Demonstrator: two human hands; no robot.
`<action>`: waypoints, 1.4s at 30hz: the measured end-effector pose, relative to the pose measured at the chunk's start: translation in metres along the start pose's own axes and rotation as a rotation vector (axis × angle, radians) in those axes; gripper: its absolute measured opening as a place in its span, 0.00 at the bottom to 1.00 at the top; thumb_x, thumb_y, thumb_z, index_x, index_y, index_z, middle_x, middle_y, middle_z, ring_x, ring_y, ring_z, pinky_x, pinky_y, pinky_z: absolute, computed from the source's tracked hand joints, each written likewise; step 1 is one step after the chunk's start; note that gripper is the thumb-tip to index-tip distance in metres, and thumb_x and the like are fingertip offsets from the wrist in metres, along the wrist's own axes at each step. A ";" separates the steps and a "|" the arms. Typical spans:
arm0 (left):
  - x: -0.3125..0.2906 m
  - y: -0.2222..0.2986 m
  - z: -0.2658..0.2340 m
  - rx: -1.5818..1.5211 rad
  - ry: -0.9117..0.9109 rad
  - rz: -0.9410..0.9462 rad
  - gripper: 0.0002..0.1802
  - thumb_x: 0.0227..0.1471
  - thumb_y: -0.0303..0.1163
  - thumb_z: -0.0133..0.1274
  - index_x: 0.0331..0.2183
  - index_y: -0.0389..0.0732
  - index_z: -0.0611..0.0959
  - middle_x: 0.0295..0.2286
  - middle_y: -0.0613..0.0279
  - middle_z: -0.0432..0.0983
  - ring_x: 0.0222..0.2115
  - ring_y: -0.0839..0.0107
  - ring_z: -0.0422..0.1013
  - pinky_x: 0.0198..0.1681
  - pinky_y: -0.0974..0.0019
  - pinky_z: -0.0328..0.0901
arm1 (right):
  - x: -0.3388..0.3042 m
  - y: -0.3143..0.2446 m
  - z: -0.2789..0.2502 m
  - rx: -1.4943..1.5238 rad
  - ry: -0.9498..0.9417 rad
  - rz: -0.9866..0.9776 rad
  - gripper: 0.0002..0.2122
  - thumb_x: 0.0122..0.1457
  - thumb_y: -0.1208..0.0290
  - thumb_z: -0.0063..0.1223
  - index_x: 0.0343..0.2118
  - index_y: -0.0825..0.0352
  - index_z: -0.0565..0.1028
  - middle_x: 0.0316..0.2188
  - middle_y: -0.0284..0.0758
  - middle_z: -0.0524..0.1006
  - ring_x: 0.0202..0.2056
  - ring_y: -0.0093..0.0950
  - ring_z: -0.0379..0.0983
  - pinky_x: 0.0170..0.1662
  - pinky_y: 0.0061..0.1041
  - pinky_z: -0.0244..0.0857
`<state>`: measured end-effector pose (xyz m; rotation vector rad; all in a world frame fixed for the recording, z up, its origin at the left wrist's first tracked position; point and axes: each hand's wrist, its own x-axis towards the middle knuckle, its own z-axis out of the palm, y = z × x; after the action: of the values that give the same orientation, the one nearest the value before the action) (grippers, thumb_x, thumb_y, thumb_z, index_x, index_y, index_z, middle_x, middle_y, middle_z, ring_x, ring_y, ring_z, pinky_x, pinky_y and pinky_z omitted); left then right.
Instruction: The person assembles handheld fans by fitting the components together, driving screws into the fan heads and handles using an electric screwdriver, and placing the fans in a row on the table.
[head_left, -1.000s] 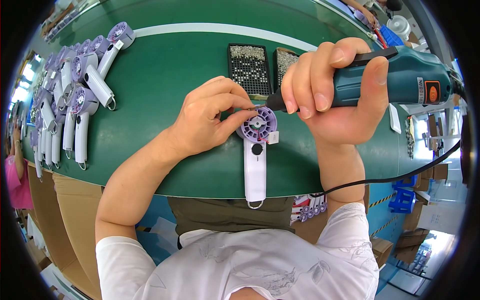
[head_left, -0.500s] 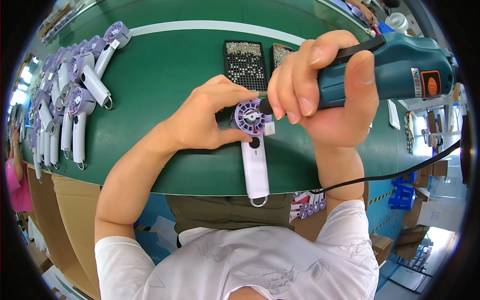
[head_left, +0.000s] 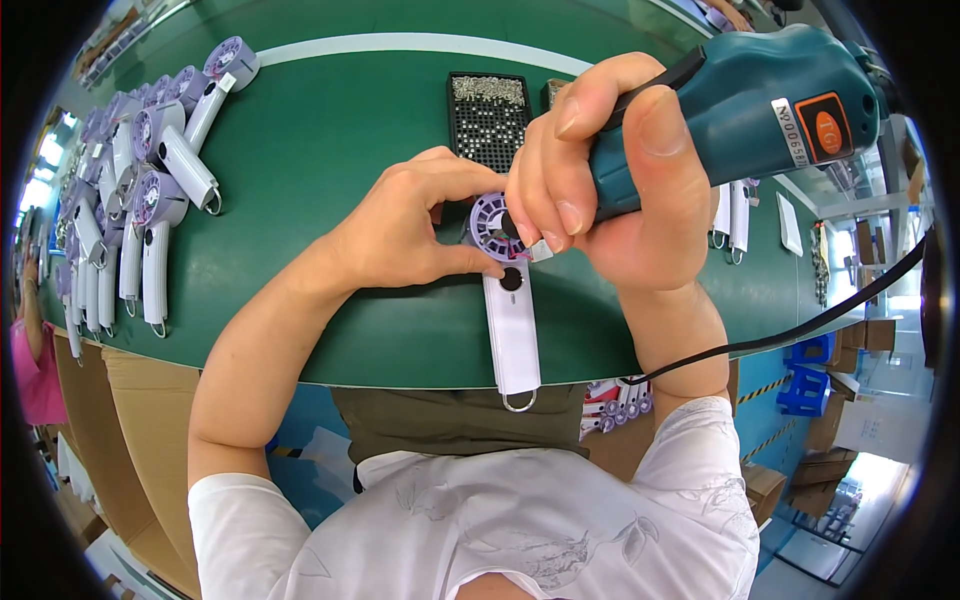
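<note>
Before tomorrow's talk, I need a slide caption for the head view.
Left hand steadies a white-handled fan with round lilac head; right hand holds a teal electric screwdriver over it.

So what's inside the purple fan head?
Purple ribs on the left; a white connector at its lower-right edge. The right hand and driver nose hide much of the centre.

The person wears a white short-sleeved shirt with grey leafy prints and, apparently, olive trousers.
</note>
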<state>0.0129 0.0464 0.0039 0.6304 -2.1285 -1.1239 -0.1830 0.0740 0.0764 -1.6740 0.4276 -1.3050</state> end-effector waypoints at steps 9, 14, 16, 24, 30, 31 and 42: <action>-0.001 -0.011 0.002 0.021 -0.010 0.038 0.29 0.34 0.34 0.76 0.43 0.41 0.86 0.36 0.63 0.82 0.35 0.64 0.72 0.32 0.64 0.69 | -0.002 0.007 0.016 0.023 0.049 0.022 0.10 0.70 0.67 0.45 0.38 0.70 0.69 0.14 0.34 0.68 0.13 0.24 0.64 0.18 0.27 0.64; 0.000 -0.016 0.005 -0.011 0.025 0.015 0.22 0.35 0.34 0.74 0.35 0.41 0.85 0.31 0.61 0.81 0.33 0.61 0.72 0.34 0.61 0.69 | -0.006 0.013 0.035 -0.030 0.089 0.008 0.06 0.63 0.78 0.53 0.36 0.71 0.68 0.17 0.34 0.72 0.16 0.21 0.69 0.19 0.22 0.64; 0.002 -0.021 0.007 -0.074 0.064 0.067 0.21 0.34 0.33 0.73 0.33 0.40 0.84 0.30 0.60 0.80 0.33 0.59 0.72 0.36 0.60 0.69 | -0.001 0.008 0.036 -0.092 0.045 0.035 0.05 0.60 0.79 0.57 0.32 0.70 0.71 0.16 0.31 0.72 0.16 0.18 0.69 0.19 0.20 0.62; 0.002 -0.010 0.007 -0.178 0.035 0.005 0.23 0.34 0.26 0.74 0.36 0.37 0.83 0.37 0.57 0.79 0.36 0.63 0.78 0.39 0.62 0.74 | -0.004 0.010 0.036 0.103 0.133 0.241 0.08 0.57 0.75 0.63 0.32 0.69 0.73 0.20 0.29 0.73 0.18 0.18 0.67 0.22 0.20 0.61; 0.000 -0.013 0.006 -0.248 0.010 -0.031 0.22 0.36 0.24 0.74 0.37 0.37 0.84 0.37 0.57 0.79 0.38 0.63 0.80 0.42 0.62 0.74 | 0.000 0.013 0.034 0.113 0.051 0.165 0.07 0.61 0.76 0.57 0.30 0.70 0.71 0.13 0.30 0.70 0.11 0.19 0.65 0.16 0.20 0.59; 0.001 -0.016 0.005 -0.225 -0.011 -0.030 0.22 0.36 0.24 0.74 0.37 0.37 0.84 0.36 0.58 0.80 0.38 0.63 0.80 0.43 0.62 0.74 | -0.001 0.014 0.032 0.116 0.053 0.160 0.07 0.61 0.76 0.57 0.30 0.70 0.71 0.13 0.30 0.70 0.11 0.19 0.65 0.16 0.20 0.59; 0.000 -0.001 0.005 0.075 0.018 -0.012 0.34 0.33 0.34 0.78 0.46 0.40 0.86 0.37 0.62 0.82 0.32 0.71 0.71 0.29 0.69 0.65 | 0.001 -0.026 -0.040 0.071 0.122 -0.226 0.22 0.74 0.52 0.33 0.46 0.68 0.72 0.16 0.30 0.67 0.13 0.25 0.61 0.18 0.29 0.63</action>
<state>0.0096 0.0485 0.0007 0.6863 -2.1622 -1.0448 -0.2247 0.0680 0.0983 -1.6236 0.2653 -1.5753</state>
